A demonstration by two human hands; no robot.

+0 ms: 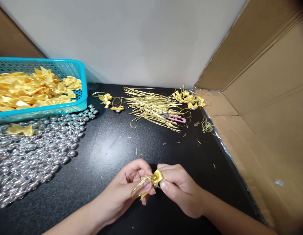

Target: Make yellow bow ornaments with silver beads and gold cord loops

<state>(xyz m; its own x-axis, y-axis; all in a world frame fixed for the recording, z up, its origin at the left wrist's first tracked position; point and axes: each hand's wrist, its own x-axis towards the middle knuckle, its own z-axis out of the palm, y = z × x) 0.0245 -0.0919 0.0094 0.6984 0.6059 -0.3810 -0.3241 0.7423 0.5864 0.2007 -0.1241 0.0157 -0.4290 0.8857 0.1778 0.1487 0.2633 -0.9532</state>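
L hand (131,181): closing partway, thumb and fingertips pinching a yellow satin ribbon bow w/ attached gold wire loop (145,178); the loop is projecting to the L, over the thumb. R hand (182,187): closing more tightly, fingers curling under and thumb pressing toward the index finger, pinching the R side of the same bow assy. Whether it is gripping ribbon or wire cannot be told; fingers are hiding the contact pt. The bow (158,176) is sitting btwn both hands, above the near part of the black surface (112,153); a silver bead (155,185) is showing just below the bow's knot.

Surroundings: a turquoise basket (84,75) is standing at far L, holding a qty of yellow bows (31,86). Silver beads (43,147) are lying in front of it, w/ one loose bow (21,130) resting on them. Two bow-and-loop pcs (117,108) are lying btwn the basket and a pile of gold wire strips (151,106); pink-handled snips (177,118) are resting on the pile's R side. A cluster of similar pcs (189,98) is lying at the far R corner, near a wire tangle (207,126).
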